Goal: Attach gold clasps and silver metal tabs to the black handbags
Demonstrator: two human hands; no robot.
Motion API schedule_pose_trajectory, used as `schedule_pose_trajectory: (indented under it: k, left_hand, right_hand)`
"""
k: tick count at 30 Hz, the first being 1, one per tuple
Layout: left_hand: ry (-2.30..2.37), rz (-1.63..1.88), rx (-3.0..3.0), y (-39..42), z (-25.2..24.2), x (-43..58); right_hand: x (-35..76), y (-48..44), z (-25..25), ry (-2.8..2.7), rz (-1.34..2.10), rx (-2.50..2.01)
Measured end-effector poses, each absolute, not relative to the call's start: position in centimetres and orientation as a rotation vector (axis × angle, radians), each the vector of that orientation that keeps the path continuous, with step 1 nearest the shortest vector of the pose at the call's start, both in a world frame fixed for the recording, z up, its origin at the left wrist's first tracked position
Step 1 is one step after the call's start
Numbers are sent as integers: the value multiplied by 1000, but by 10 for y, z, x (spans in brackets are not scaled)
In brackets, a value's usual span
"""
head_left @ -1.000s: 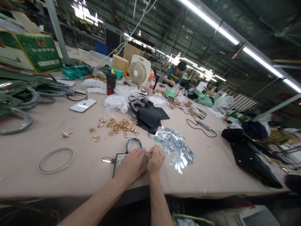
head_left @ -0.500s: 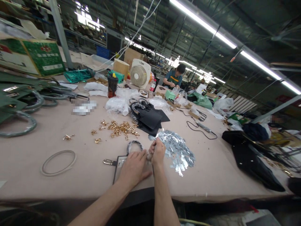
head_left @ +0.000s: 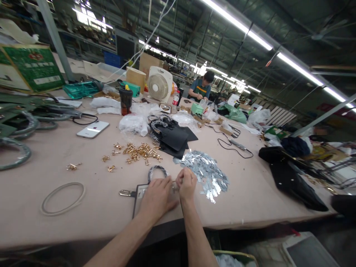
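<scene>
Both hands (head_left: pixel 156 197) sit near the panel's (head_left: pixel 171 215) right edge.

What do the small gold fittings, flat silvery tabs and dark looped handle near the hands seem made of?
Small gold fittings: probably polished metal, from bright glints. Flat silvery tabs: likely sheet metal; some flash white. Dark looped handle: apparently clear plastic wrap, given streaky highlights; core unclear.
</scene>
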State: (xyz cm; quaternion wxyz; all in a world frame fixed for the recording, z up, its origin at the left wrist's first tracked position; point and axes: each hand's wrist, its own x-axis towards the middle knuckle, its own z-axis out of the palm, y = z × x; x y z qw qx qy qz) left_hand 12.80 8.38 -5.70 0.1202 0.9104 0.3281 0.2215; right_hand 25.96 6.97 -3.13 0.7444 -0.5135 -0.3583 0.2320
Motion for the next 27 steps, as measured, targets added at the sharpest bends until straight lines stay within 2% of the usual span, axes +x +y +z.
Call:
schedule_pose_trajectory:
  k: [4,10,16,23,27]
  left_hand:
    - [964,664,2659,83,-58,128]
    - [946,651,2611,84,-59,127]
    - [956,640,2597,84,-61,127]
    - [909,608,2629,88,-48,119]
    - [935,728,2680,92,-41,92]
  right_hand:
    - [259,61,-18,-785,484,-890]
    - [253,65,-39,-893,554,-1103]
    - [250,65,-39,-831,491,-943]
    - [253,70,-63,-775,624,-931]
    - [258,68,-67,-661,598,-816]
